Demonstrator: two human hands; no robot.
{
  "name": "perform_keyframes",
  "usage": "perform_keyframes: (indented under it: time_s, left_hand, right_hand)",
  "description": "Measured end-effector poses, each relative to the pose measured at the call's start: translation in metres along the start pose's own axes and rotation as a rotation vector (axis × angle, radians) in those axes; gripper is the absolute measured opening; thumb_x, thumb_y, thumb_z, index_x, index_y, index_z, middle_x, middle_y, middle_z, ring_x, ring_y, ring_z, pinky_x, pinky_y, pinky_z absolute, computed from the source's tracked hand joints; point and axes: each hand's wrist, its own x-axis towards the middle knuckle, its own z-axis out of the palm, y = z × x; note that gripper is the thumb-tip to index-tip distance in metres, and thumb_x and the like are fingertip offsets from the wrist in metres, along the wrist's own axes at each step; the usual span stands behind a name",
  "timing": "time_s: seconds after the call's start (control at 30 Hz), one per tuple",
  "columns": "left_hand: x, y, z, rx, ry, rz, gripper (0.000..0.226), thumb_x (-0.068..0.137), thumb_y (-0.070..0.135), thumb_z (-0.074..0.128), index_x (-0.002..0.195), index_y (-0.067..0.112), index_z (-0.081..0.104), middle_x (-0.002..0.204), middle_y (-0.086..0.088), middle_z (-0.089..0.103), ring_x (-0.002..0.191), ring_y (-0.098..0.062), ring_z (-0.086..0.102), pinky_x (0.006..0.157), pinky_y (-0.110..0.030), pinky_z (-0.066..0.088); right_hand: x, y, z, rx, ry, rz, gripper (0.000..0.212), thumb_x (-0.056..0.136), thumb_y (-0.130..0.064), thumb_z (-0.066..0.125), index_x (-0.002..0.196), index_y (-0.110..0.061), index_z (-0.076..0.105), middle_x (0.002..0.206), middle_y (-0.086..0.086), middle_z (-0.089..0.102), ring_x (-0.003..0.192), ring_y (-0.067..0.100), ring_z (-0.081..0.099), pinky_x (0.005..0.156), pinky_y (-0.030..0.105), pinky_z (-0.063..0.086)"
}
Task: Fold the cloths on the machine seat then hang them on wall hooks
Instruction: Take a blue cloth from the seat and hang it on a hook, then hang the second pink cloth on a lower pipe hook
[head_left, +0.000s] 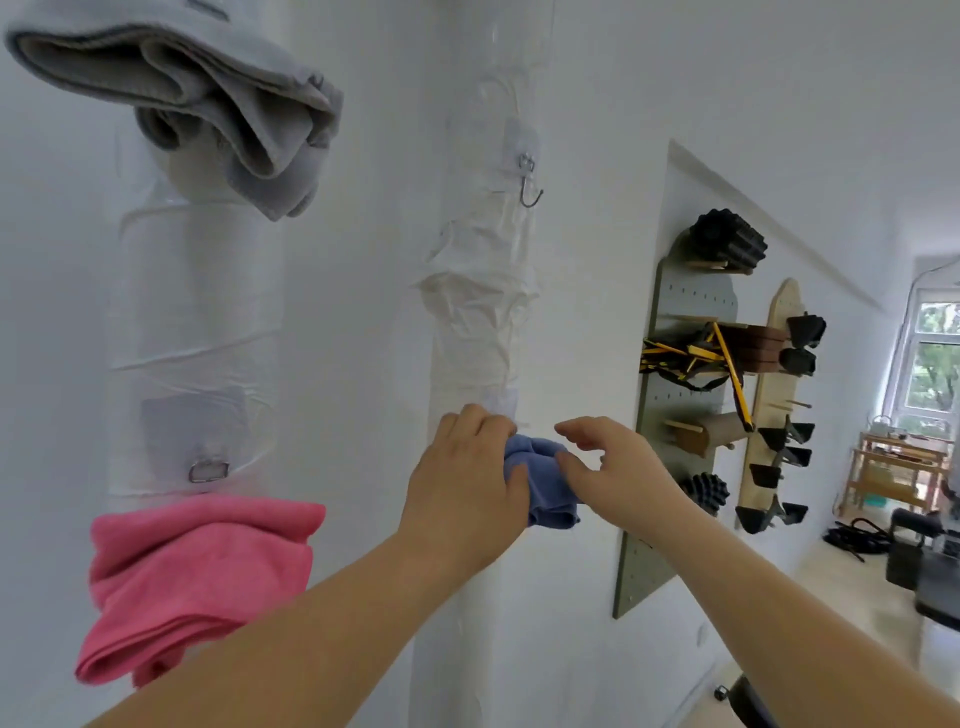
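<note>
- Progress looks well advanced: a grey cloth (208, 114) hangs bunched high on the left taped column, and a pink cloth (197, 577) hangs folded lower down, just under a metal ring (209, 472).
- Blue cloth (543, 480), the one in hand, is bunched against the right taped column (483, 322), between the two hands and just below a patch of tape. Any hook at that spot is hidden behind hand and cloth.
- Left hand (467, 483) grips the blue cloth's left side, with its thumb on the fabric and its fingers curled over the top towards the wall.
- Right hand (618, 467) has its thumb against the cloth's right edge, while its other fingers are loosely bent and lifted off it. Whether it is pinching the fabric, I cannot tell.
- Bare hook (531, 191), higher on the same column, carries nothing.
- Remaining work, as I judge it, is to seat the blue cloth so that it hangs unaided, then let go. The machine seat is out of view, so I cannot tell whether more cloths are waiting there.
</note>
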Motion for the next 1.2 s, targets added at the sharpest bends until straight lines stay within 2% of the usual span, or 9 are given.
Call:
perform_keyframes:
  time_s: [0.13,0.37,0.43,0.53,0.8,0.87,1.0,1.07,1.2]
  left_hand:
    - [-0.056,0.017,-0.004,-0.243,-0.115,-0.027,0.024,0.097,0.032,0.06,0.12,0.033,0.057,0.109,0.019,0.059,0.099,-0.004,0.058,0.087,-0.024,0.054]
    - [-0.25,0.022,0.046,-0.462,-0.676,-0.176,0.026,0.096,0.034,0.061,0.122,0.034,0.065,0.095,0.019,0.069,0.09,0.002,0.065,0.084,-0.017,0.054]
    - [-0.315,0.029,0.053,-0.506,-0.838,-0.214,0.027,0.096,0.033,0.062,0.122,0.033,0.067,0.095,0.019,0.069,0.09,0.004,0.065,0.081,-0.011,0.05]
    - [-0.408,0.044,0.051,-0.57,-1.09,-0.231,0.029,0.096,0.03,0.064,0.125,0.029,0.068,0.097,0.018,0.069,0.09,0.002,0.065,0.086,-0.017,0.053]
    - [-0.589,0.115,-0.006,-0.628,-1.567,-0.055,0.021,0.098,0.03,0.059,0.117,0.038,0.063,0.103,0.019,0.064,0.088,0.0,0.063,0.086,-0.025,0.055]
    - [-0.627,0.139,-0.024,-0.63,-1.665,0.003,0.019,0.098,0.03,0.059,0.114,0.04,0.061,0.105,0.018,0.064,0.089,-0.004,0.063,0.083,-0.023,0.053]
    - [-0.696,0.186,-0.043,-0.616,-1.808,0.176,0.039,0.097,0.035,0.059,0.136,0.036,0.055,0.128,0.015,0.059,0.106,-0.003,0.059,0.099,-0.023,0.049]
    - [-0.724,0.212,-0.048,-0.593,-1.874,0.252,0.044,0.098,0.033,0.059,0.141,0.033,0.052,0.136,0.015,0.055,0.114,-0.003,0.056,0.1,-0.021,0.045]
    - [-0.776,0.261,-0.051,-0.531,-2.005,0.354,0.026,0.093,0.032,0.054,0.119,0.027,0.057,0.12,0.005,0.058,0.109,-0.018,0.059,0.101,-0.04,0.051]
  right_hand:
    - [-0.065,-0.001,0.007,0.116,0.115,0.118,0.029,0.096,-0.028,0.062,0.125,-0.026,0.066,0.119,-0.012,0.069,0.11,0.007,0.063,0.095,0.029,0.052]
    - [-0.297,0.016,0.047,0.176,-0.009,0.617,0.02,0.098,-0.031,0.062,0.115,-0.027,0.071,0.091,-0.016,0.069,0.088,0.0,0.064,0.078,0.019,0.048]
    - [-0.373,0.017,0.058,0.153,-0.039,0.778,0.023,0.098,-0.031,0.062,0.118,-0.023,0.071,0.095,-0.012,0.071,0.09,0.005,0.066,0.081,0.023,0.052]
    - [-0.491,0.003,0.067,0.105,-0.047,1.031,0.022,0.097,-0.034,0.063,0.117,-0.026,0.071,0.098,-0.008,0.072,0.091,0.006,0.067,0.08,0.023,0.055]
    - [-0.737,-0.091,0.046,0.005,0.073,1.467,0.021,0.098,-0.033,0.061,0.117,-0.027,0.068,0.095,-0.012,0.071,0.088,0.001,0.065,0.074,0.014,0.047]
    - [-0.785,-0.111,0.034,-0.011,0.13,1.534,0.017,0.098,-0.031,0.06,0.113,-0.029,0.068,0.097,-0.014,0.07,0.092,0.003,0.065,0.08,0.018,0.049]
    - [-0.878,-0.14,0.012,-0.096,0.179,1.67,0.014,0.1,-0.026,0.056,0.106,-0.027,0.069,0.101,-0.007,0.07,0.093,0.007,0.064,0.089,0.03,0.054]
    - [-0.925,-0.15,0.0,-0.167,0.161,1.758,0.02,0.099,-0.025,0.056,0.113,-0.022,0.071,0.111,-0.002,0.069,0.097,0.014,0.063,0.093,0.035,0.051]
    - [-1.007,-0.155,-0.021,-0.254,0.035,1.854,0.035,0.097,-0.019,0.045,0.126,-0.013,0.064,0.124,0.009,0.062,0.115,0.03,0.06,0.095,0.037,0.048]
